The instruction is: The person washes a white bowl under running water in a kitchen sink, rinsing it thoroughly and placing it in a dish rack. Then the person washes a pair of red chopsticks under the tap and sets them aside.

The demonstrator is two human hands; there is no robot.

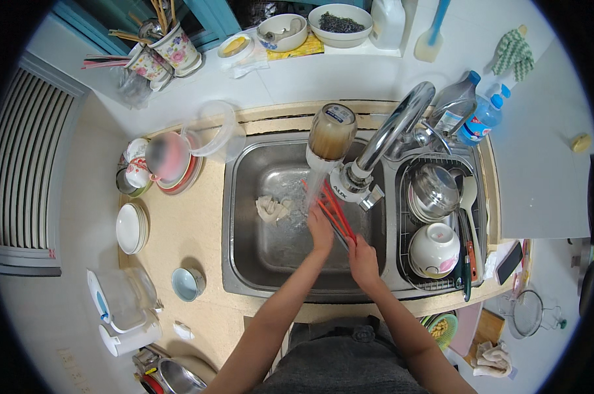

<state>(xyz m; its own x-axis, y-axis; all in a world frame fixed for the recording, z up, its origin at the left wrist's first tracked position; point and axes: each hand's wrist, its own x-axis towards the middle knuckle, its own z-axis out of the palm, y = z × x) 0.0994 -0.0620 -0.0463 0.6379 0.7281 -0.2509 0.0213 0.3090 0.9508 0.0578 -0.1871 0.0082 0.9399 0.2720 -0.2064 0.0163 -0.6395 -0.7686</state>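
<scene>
Both hands hold a bundle of red and dark chopsticks over the stainless steel sink. My left hand is on the bundle near its middle, beside the water stream. My right hand grips the nearer end of it. Water runs from a faucet-mounted filter with a clear housing, fitted to the chrome faucet, onto the far part of the chopsticks. A crumpled off-white cloth lies on the sink bottom, left of the hands.
Right of the basin, a wire rack holds bowls and utensils. Stacked dishes, small plates and a light blue cup stand on the left counter. Bottles stand behind the rack. A phone lies at the right.
</scene>
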